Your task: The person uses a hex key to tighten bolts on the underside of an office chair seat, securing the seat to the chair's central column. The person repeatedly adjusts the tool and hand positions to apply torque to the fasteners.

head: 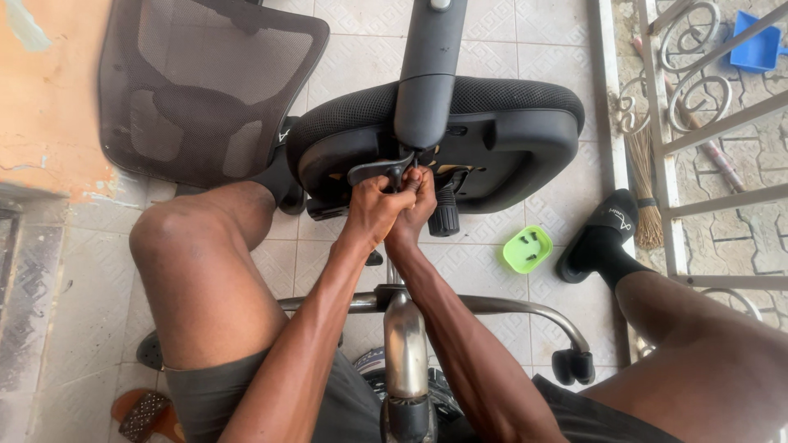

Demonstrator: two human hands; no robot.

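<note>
Under the upturned chair seat [525, 139] on the floor, left hand [373, 212] & right hand [417, 197] both clamp the stiff black lever [373, 171] — prob. rigid, heavy; grip near its base.

A single head-worn view looks steeply down, close over the person's lap. It faces forward onto the overturned office chair [435, 139] and tiled floor [361, 49] beyond
</note>
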